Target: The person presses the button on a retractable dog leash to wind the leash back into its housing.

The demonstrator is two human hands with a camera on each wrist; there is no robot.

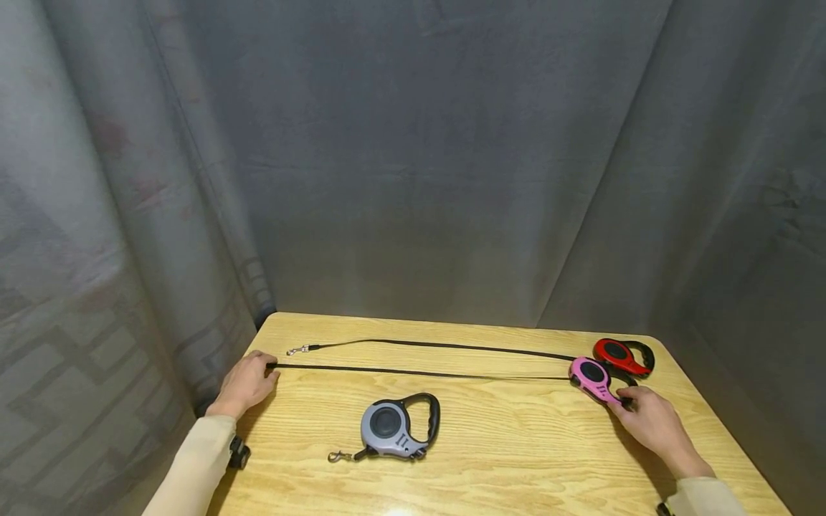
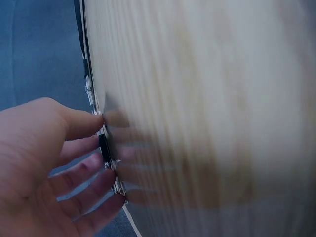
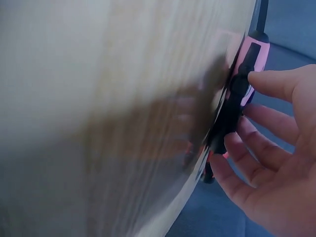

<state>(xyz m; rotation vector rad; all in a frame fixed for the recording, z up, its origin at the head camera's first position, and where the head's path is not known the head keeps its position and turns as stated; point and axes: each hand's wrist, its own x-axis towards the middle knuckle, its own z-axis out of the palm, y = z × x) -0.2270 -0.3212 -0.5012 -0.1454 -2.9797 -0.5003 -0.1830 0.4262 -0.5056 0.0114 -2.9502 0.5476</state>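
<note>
A pink retractable dog leash (image 1: 592,375) lies at the right of the table, its black strap (image 1: 413,372) drawn out straight to the left. My right hand (image 1: 653,421) holds it near the handle, with the thumb on the casing and fingertips along the black handle (image 3: 224,123). At the strap's far end is my left hand (image 1: 248,383). Its loosely bent fingers rest around the black strap end (image 2: 104,148) and touch the metal clip (image 2: 117,185). A red retractable leash (image 1: 614,351) lies behind the pink one, its strap (image 1: 445,345) extended too, ending in a clip (image 1: 298,350).
A grey retractable leash (image 1: 386,424) with its strap wound in lies at the front middle, its clip (image 1: 339,456) pointing left. Wood-grain table (image 1: 516,459) beneath everything; grey curtains (image 1: 413,179) hang behind it and at both sides.
</note>
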